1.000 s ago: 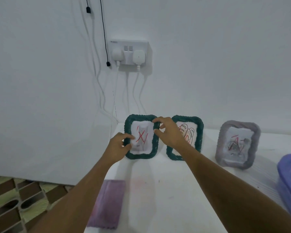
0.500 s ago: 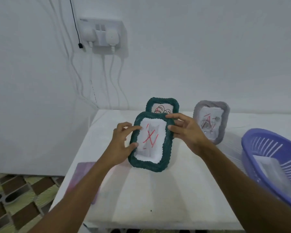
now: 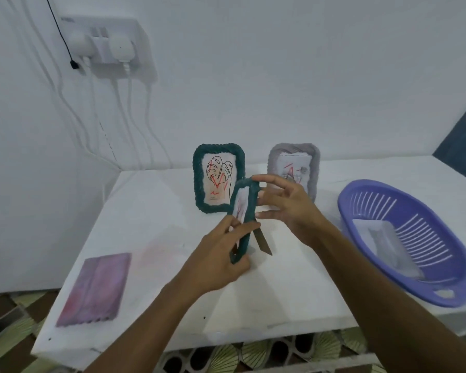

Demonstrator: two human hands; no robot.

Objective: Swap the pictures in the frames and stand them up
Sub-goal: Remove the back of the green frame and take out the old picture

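A green braided frame is held edge-on above the white table, its picture facing left and its back stand hanging out below. My left hand grips its lower part. My right hand is at its upper edge and back, index finger over the top and the other fingers spread behind it. A second green frame with a leaf drawing stands upright behind. To its right stands a grey frame with red scribbles, partly hidden by my right hand.
A purple slotted basket with a clear item inside sits at the right. A pink-purple cloth lies near the table's front-left corner. A wall socket with plugs and hanging cables is at the upper left.
I lifted the green frame with the red marks away from the wall, brought it toward me and turned it edge-on. Its back stand now hangs out.
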